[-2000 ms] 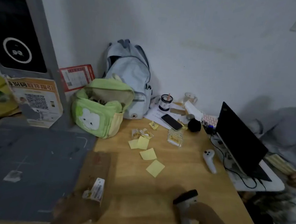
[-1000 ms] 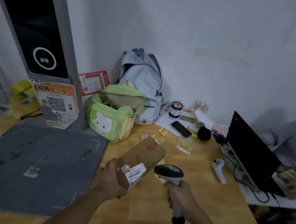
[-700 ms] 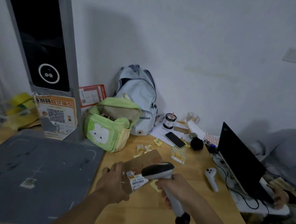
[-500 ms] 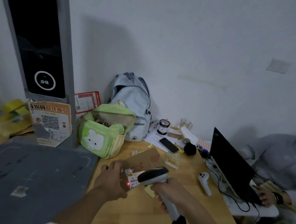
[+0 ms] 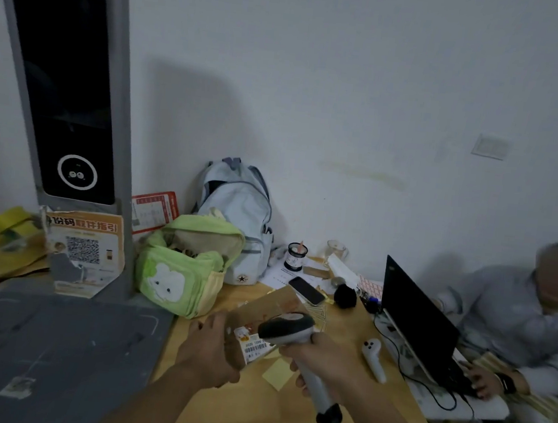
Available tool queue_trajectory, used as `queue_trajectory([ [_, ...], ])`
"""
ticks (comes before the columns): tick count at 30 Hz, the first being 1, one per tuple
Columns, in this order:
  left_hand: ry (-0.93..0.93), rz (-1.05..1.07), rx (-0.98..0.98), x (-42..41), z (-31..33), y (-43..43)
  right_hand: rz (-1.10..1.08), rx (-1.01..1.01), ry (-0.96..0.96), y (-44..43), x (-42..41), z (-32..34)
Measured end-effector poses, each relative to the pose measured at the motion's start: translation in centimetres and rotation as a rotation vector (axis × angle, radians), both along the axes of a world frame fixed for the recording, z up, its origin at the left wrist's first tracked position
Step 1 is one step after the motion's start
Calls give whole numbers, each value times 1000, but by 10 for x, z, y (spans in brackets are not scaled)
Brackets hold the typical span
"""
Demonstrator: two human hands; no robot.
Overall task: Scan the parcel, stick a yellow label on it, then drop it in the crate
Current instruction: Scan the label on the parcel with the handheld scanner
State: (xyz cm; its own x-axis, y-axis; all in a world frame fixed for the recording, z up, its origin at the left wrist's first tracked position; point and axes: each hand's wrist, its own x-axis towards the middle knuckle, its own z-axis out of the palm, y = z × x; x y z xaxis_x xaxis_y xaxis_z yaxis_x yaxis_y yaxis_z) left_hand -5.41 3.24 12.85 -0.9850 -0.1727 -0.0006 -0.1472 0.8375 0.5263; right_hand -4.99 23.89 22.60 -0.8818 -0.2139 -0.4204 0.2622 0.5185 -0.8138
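My left hand (image 5: 208,348) grips a brown cardboard parcel (image 5: 271,308) above the wooden table (image 5: 249,415), tilted, with its white barcode sticker (image 5: 253,342) facing me. My right hand (image 5: 327,363) holds a grey handheld scanner (image 5: 288,326) by its handle, the scanner's head just to the right of the sticker and nearly touching it. A loose yellow label (image 5: 277,373) lies on the table below the parcel. No crate is in sight.
A green bag (image 5: 177,276) and a pale blue backpack (image 5: 239,214) stand at the back. A grey mat (image 5: 50,342) and a tall kiosk (image 5: 67,85) fill the left. A phone (image 5: 306,290), white controller (image 5: 374,357), open laptop (image 5: 417,322) and a seated person (image 5: 528,320) are on the right.
My left hand lifted the parcel off the table and my right hand brought the scanner up to its barcode sticker. A red scan light seen half a second ago is gone.
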Motion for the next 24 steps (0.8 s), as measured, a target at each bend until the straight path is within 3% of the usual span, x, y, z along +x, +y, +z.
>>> queue_trajectory([
  [8,27,41,55,3,-5,0,33,-89,28,2,-3,8],
  [13,4,72,127,10,-6,1,26,-38,99,4,-12,3],
  [20,-130,144,128,20,-26,0,-33,302,176,19,-44,-50],
  [24,-174,240,211,26,-47,-6,-100,438,75,41,-56,-86],
])
